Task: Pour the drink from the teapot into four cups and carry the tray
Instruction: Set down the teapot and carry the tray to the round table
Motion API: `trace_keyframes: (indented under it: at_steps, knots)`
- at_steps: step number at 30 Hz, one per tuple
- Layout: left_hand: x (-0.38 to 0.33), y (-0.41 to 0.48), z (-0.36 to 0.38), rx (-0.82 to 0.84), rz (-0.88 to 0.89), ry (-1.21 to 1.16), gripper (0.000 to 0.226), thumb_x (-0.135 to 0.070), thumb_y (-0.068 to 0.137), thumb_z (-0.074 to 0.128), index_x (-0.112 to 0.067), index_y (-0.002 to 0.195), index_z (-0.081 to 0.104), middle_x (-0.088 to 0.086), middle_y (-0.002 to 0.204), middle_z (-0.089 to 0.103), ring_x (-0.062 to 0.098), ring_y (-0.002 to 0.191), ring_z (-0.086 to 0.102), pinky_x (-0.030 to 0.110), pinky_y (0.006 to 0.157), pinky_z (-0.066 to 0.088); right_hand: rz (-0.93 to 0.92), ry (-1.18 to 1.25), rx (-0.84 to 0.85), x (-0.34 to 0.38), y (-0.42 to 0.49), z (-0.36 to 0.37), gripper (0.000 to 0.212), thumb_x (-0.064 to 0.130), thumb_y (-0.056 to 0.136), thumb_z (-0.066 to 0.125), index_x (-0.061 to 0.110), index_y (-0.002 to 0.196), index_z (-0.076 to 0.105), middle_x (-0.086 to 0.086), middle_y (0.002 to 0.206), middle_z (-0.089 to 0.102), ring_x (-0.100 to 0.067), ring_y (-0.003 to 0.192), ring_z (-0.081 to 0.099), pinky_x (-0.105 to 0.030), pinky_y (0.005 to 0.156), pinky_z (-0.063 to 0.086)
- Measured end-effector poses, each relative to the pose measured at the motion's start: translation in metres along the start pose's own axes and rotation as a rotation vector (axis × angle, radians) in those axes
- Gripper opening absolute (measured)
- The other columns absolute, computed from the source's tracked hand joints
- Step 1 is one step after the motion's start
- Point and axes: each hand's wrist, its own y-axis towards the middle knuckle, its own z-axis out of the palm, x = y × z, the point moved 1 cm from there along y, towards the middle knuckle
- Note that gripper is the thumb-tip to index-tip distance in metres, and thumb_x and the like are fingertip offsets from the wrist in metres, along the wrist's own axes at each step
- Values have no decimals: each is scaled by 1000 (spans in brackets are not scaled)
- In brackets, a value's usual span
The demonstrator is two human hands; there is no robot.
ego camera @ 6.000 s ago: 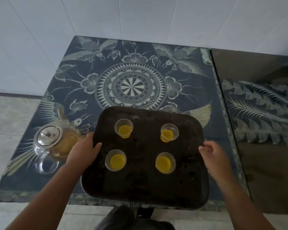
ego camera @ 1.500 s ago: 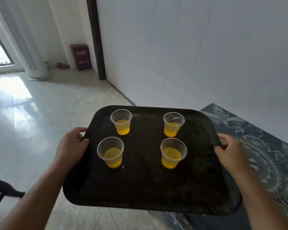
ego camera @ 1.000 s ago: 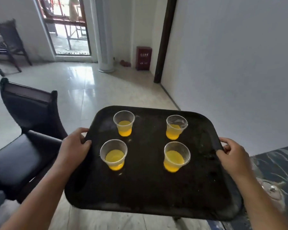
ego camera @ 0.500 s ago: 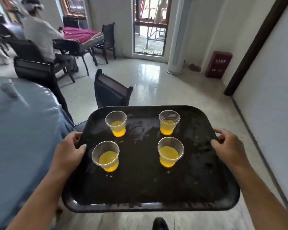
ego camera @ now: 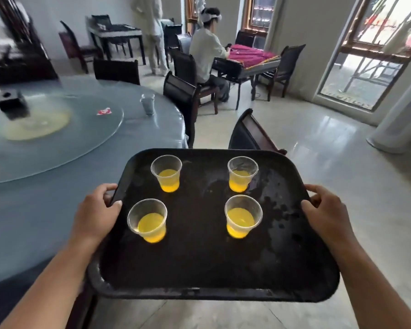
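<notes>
Left hand point(ego camera: 94, 213) grips left rim of tray point(ego camera: 199, 262), thumb over edge. Right hand point(ego camera: 328, 216) grips right rim likewise. Tray held level in air, clear of any surface. Four clear cups point(ego camera: 166, 173) upright on tray, well apart, yellow drink in each. Round table point(ego camera: 57, 167) left of tray; dark chair point(ego camera: 249, 134) beyond far edge.

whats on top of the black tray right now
Four clear cups stand upright on the tray, two rows of two, each part-filled with yellow drink. The left hand and right hand grip its side edges. The tray's underside is hidden.
</notes>
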Motion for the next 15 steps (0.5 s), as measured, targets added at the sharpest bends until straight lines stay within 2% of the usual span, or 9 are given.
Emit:
trace_keyframes:
  at_steps: [3, 6, 10, 12, 15]
  knots:
    - [11, -8, -10, -83, -67, 14, 38, -3, 90, 73, -13, 126, 71, 17, 105, 76, 41, 98, 70, 48, 91, 51, -88, 16, 65, 13, 29, 20, 42, 7, 88, 62, 15, 129, 64, -4, 74, 67, -17, 70, 61, -30, 69, 41]
    - [23, -19, -18, -158, -121, 28, 35, -2, 91, 71, -11, 124, 71, 19, 105, 77, 41, 98, 71, 45, 87, 50, -161, 54, 130, 28, 49, 42, 39, 7, 89, 63, 17, 127, 65, -1, 71, 66, -8, 68, 60, -22, 60, 41]
    - [44, -29, -32, -233, -235, 28, 35, -1, 90, 71, -11, 123, 72, 19, 98, 76, 41, 94, 71, 47, 87, 52, -242, 84, 217, 52, 69, 72, 36, 10, 89, 63, 20, 124, 67, 9, 74, 65, -3, 70, 59, -26, 65, 42]
    - [53, -33, -40, -270, -275, 35, 36, -2, 89, 72, -12, 123, 73, 16, 94, 75, 42, 94, 71, 49, 89, 54, -275, 99, 250, 65, 77, 88, 36, 9, 89, 63, 19, 123, 68, 7, 72, 66, -4, 70, 60, -26, 63, 42]
    - [67, -37, -52, -320, -315, 54, 37, -1, 90, 71, -11, 126, 71, 21, 102, 76, 43, 98, 71, 48, 90, 53, -327, 101, 295, 88, 86, 115, 36, 8, 87, 64, 18, 121, 69, 4, 70, 66, -7, 69, 60, -30, 67, 40]
